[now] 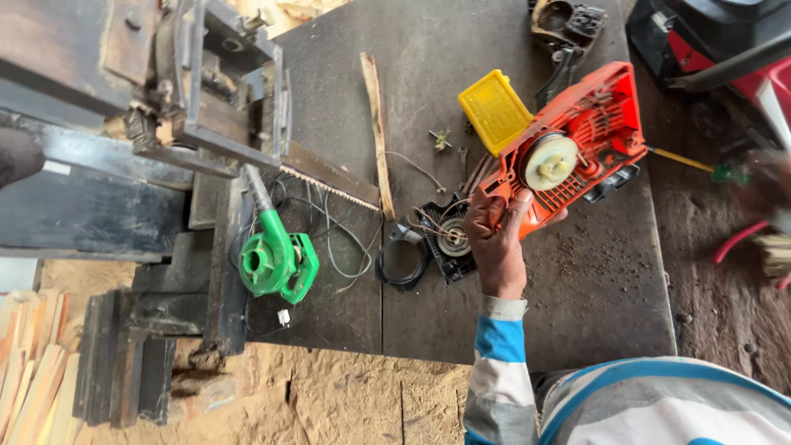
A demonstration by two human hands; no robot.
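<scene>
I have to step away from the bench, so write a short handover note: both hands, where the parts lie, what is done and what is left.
Left hand: grips the lower edge of the orange starter cover, tilted up off the dark worktable, pulley facing up.
Right hand: not clearly in view.
Parts: yellow filter cover beside the cover; black housing with cord by the hand; green blower to the left.
Done: starter cover is off and separate.
Left: nothing refitted; parts lie loose.

— What do we see on the dark metal surface (593,280)?
— We see a green blower (276,259), a yellow cover (493,110), a wooden stick (376,124), loose wires (346,239) and a black housing (449,243).
</scene>
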